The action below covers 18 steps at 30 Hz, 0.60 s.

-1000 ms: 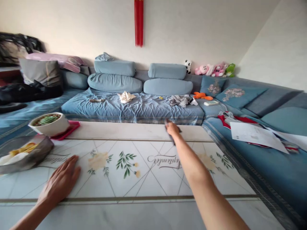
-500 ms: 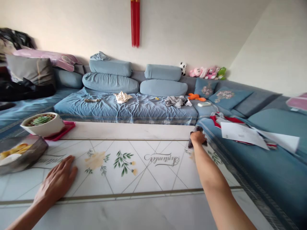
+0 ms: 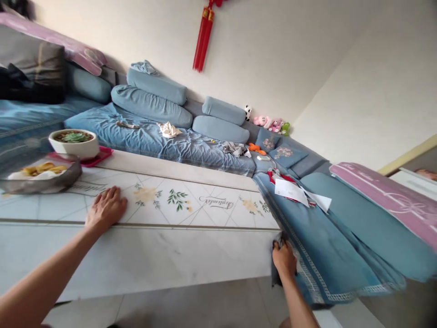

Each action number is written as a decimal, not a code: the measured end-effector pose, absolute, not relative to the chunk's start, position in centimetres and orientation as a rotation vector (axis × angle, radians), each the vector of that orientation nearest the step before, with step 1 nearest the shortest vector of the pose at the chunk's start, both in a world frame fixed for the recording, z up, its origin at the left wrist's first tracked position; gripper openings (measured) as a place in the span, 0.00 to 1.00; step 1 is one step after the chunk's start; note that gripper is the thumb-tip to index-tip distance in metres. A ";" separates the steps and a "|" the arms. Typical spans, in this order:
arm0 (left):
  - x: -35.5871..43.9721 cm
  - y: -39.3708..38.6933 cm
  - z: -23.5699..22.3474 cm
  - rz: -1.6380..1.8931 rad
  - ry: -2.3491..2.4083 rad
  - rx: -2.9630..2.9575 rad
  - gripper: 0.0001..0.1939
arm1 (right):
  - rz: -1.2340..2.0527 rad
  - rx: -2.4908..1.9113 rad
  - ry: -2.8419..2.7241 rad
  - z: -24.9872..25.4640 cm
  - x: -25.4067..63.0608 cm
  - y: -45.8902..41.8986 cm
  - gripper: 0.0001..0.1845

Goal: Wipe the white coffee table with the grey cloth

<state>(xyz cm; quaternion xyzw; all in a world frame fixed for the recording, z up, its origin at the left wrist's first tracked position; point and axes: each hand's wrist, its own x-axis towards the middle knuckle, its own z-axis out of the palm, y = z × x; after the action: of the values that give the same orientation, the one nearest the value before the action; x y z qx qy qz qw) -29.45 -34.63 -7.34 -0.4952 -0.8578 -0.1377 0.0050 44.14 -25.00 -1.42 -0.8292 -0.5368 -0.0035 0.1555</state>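
Note:
My right hand [image 3: 285, 260] grips a dark grey cloth [image 3: 276, 264] at the right end of the white marble-look table [image 3: 164, 255]. Part of the cloth hangs down past the table's edge, and my fingers are closed around it. Flat on the printed table runner [image 3: 211, 214], my left hand [image 3: 107, 207] lies with its fingers stretched out, holding nothing. To its left sits a clear grey container [image 3: 64, 180] with yellow pieces of food and something white inside.
A white pot with a succulent [image 3: 75, 145] stands on a pink tray [image 3: 105, 155] at the table's far left. Blue sofas [image 3: 327, 255] run along the back and right, with clothes, white papers [image 3: 290, 191] and soft toys on them. Tiled floor [image 3: 191, 300] shows in front.
My right hand has moved the cloth from the far right corner of the table toward me, to the near right corner. My left hand stays flat on the runner. The view has tilted and turned right.

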 end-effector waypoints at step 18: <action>-29.6 -34.7 -6.6 -0.534 -2.650 -1.582 0.41 | 0.370 -1.449 -2.146 -6.2 19.4 -37.9 0.28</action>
<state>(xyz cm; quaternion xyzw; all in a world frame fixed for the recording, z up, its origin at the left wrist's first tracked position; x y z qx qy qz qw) -29.55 -34.69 -6.59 -0.5051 -0.8461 -0.1705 0.0050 19.41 -37.94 -6.16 -0.5351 -0.7921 0.1364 0.2600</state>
